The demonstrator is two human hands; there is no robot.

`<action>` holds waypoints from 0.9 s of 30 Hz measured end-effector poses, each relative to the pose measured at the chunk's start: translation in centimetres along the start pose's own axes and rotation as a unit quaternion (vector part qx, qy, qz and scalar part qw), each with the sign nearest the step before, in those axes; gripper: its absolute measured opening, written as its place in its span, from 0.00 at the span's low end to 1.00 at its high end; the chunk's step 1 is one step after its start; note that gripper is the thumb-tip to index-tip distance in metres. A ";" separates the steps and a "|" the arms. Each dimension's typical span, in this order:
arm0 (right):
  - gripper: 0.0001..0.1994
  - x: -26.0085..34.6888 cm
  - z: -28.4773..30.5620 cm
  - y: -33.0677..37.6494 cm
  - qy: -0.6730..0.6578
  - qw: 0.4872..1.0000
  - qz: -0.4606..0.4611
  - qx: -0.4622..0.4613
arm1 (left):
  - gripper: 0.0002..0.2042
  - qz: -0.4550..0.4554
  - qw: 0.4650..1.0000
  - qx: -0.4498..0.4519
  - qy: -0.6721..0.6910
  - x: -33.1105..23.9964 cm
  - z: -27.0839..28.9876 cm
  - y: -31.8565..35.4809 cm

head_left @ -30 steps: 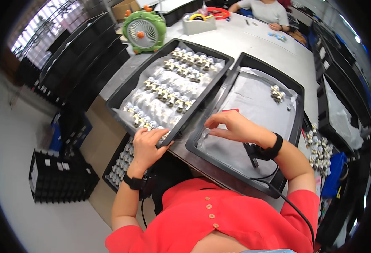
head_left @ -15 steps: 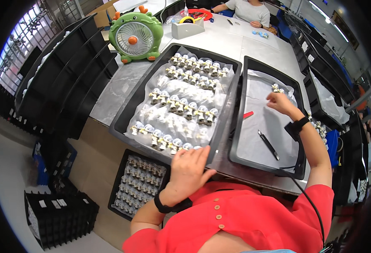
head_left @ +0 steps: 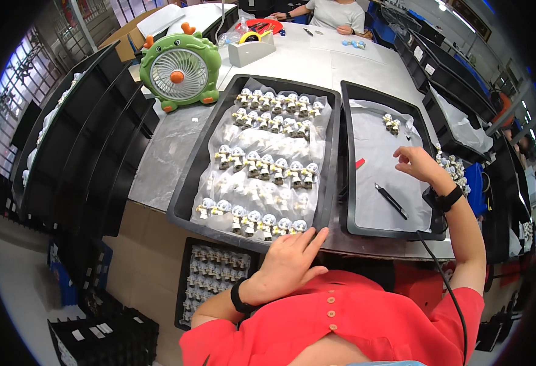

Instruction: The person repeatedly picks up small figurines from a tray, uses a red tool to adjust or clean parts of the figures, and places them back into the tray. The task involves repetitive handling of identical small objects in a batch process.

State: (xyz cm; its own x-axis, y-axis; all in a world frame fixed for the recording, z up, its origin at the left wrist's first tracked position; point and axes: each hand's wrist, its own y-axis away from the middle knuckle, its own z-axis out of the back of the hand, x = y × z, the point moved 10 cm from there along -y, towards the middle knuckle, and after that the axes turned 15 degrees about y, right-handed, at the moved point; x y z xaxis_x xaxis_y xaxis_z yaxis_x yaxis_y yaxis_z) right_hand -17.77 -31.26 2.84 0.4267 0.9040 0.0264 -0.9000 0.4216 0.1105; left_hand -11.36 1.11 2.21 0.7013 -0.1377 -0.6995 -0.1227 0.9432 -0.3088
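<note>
My left hand (head_left: 289, 262) lies with fingers stretched out at the near right corner of a black tray (head_left: 333, 183). That tray holds rows of small white-haired figurines (head_left: 252, 222) on white sheeting, some rows paler and covered by it. My right hand (head_left: 420, 165) hovers over a second black tray (head_left: 348, 213), its fingers loosely bent and apart, with nothing visible in them. Beyond it, a small pair of figurines (head_left: 391, 124) lies on that tray's white liner. A black pen-like tool (head_left: 391, 201) and a red piece (head_left: 359, 163) are also in this tray.
A green animal-shaped fan (head_left: 179, 73) and a tape dispenser (head_left: 252, 49) stand at the back. Black racks (head_left: 85, 140) rise on the left. More figurines (head_left: 457, 171) and a blue bin (head_left: 478, 186) sit at right. A lower tray (head_left: 185, 268) holds figurines. Another person (head_left: 335, 15) sits opposite.
My right hand has drawn back toward me from the figurines in the right tray, leaving them in plain sight. My left hand stays at the tray corner; the whole view has shifted.
</note>
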 end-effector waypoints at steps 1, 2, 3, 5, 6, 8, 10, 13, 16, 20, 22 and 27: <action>0.14 -0.3 0.2 0.1 0.001 1.000 0.003 -0.003 | 0.34 -0.007 1.000 -0.008 0.006 0.0 0.1 0.0; 0.15 -0.9 0.2 0.1 -0.005 1.000 -0.005 0.005 | 0.33 -0.011 1.000 -0.019 0.012 0.0 0.2 0.0; 0.15 -1.1 0.2 0.1 -0.011 1.000 -0.005 0.004 | 0.32 -0.015 0.999 -0.030 0.018 -0.1 0.4 0.0; 0.16 -1.3 0.2 0.1 -0.025 1.000 -0.001 0.002 | 0.29 -0.006 0.997 -0.038 0.068 -0.1 1.0 0.0; 0.16 -1.3 -0.2 -0.1 -0.024 1.000 0.013 0.008 | 0.29 0.013 0.992 -0.046 0.118 -0.3 1.5 0.0; 0.16 -1.2 -1.0 -0.8 -0.022 0.999 0.043 0.023 | 0.30 0.006 0.979 -0.049 0.197 -3.0 3.7 -0.4; 0.17 -0.9 -1.4 -1.5 -0.025 0.997 0.059 0.034 | 0.35 -0.097 0.958 -0.051 0.265 -8.2 6.0 -0.5; 0.19 0.8 -2.4 -2.1 -0.053 0.994 0.084 0.048 | 0.36 -0.331 0.805 -0.038 0.490 -15.0 6.8 0.0; 0.20 2.1 -3.6 -2.3 -0.088 0.988 0.120 0.049 | 0.29 -0.385 0.703 -0.124 0.585 -19.5 7.2 -1.0; 0.21 3.4 -4.6 -1.9 -0.101 0.980 0.153 0.076 | 0.29 -0.410 0.645 -0.137 0.630 -21.3 5.7 -3.1; 0.22 3.2 -4.6 -2.1 -0.111 0.978 0.158 0.075 | 0.29 -0.415 0.632 -0.132 0.641 -21.6 5.2 -4.3; 0.21 3.3 -4.8 -2.9 -0.119 0.976 0.166 0.070 | 0.29 -0.419 0.598 -0.132 0.671 -20.4 3.8 -7.0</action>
State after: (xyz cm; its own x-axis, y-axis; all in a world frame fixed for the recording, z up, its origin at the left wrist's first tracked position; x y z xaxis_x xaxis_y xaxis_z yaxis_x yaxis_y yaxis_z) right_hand -14.21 -29.16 -2.17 0.1377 0.9400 0.3120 -0.9783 0.0799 0.1911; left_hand -22.12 -1.53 21.10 -0.5773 -0.8143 -0.0602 -0.3545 0.3164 -0.8799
